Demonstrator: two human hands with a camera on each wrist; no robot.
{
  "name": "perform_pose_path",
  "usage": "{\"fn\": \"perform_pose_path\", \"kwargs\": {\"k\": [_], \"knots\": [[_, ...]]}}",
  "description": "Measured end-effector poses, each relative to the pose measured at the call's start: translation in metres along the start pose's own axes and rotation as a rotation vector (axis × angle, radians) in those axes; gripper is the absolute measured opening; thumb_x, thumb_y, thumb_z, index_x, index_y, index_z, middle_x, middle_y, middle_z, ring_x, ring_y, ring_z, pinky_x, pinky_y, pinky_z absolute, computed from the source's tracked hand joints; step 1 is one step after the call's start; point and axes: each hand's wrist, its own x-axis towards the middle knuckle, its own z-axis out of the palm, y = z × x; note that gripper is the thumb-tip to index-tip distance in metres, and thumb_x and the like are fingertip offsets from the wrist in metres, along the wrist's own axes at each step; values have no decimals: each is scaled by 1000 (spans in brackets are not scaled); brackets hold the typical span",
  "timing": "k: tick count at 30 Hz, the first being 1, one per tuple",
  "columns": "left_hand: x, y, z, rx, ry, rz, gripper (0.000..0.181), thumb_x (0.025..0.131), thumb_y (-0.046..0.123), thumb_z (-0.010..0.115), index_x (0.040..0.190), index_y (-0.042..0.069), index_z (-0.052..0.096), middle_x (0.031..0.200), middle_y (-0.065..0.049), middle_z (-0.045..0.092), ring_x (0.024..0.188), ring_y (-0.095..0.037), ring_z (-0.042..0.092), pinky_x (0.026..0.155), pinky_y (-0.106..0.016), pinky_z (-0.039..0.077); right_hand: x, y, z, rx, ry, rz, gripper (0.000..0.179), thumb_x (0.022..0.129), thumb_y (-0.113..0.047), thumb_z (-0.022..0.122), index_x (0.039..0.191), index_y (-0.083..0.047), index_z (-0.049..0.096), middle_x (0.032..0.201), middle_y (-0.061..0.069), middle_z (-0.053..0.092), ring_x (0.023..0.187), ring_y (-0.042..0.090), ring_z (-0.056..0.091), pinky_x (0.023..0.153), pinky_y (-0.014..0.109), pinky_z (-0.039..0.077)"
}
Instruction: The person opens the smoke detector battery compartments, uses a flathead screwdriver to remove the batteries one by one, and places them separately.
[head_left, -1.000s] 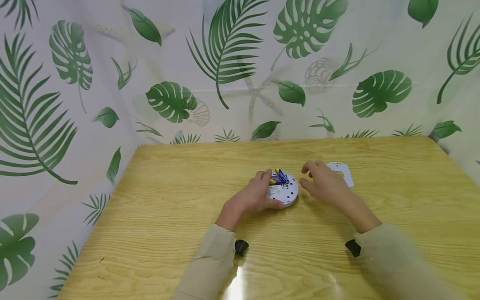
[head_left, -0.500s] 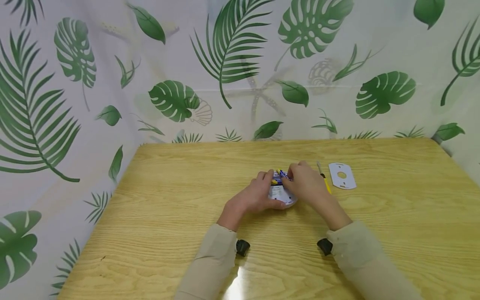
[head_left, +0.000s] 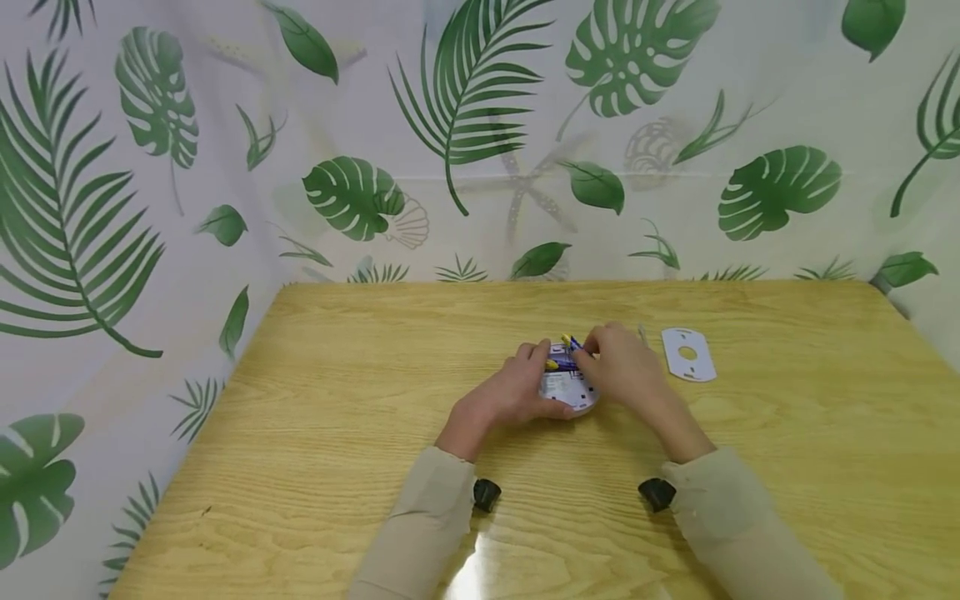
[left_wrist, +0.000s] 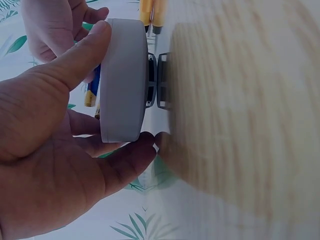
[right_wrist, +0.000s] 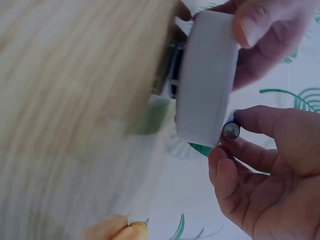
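Note:
My left hand (head_left: 502, 396) holds a round white smoke detector (head_left: 568, 390) by its rim, just above the wooden table, back side facing up. The left wrist view shows the thumb on one side of the white casing (left_wrist: 122, 82) and fingers on the other, with a grey grille underneath. One blue-and-yellow battery (head_left: 561, 365) lies in the open compartment. My right hand (head_left: 626, 367) pinches a second battery (head_left: 573, 343), tilted over the compartment. In the right wrist view, the metal end of this battery (right_wrist: 231, 131) shows between the fingers.
A white mounting plate (head_left: 688, 354) with a round centre hole lies to the right. Beside it, the shaft of a screwdriver (head_left: 642, 334) shows behind my right hand; its yellow handle (left_wrist: 146, 11) appears in the left wrist view. A leaf-print cloth (head_left: 480, 167) hangs behind the table.
My right hand has moved left from beside the smoke detector to its back and taken hold of a battery, tilting it. The left hand keeps its hold.

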Motion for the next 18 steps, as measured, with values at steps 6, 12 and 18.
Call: {"fn": "perform_pose_path", "kwargs": {"k": [6,12,18], "knots": [[1,1,1,-30,-5,-22,104,88,46,74,160,10,10,159,-14,24,138,-27,37,112,-39,36,-8,10,-18,109,27,60,34,99,-25,57,110,5,68,113,24,66,88,31,61,67,40,50],[1,1,2,-16,-10,-31,103,88,46,73,161,11,9,160,-13,23,141,-27,34,113,-39,35,-17,36,-32,144,42,114,38,101,-29,54,111,6,66,108,25,66,77,28,61,63,37,48],[-2,-2,-1,-16,-9,-22,101,89,46,72,160,11,9,160,-13,22,139,-26,35,113,-39,35,-18,69,-39,112,-2,183,40,101,-31,51,104,7,64,85,16,64,69,24,54,55,32,41]]}}
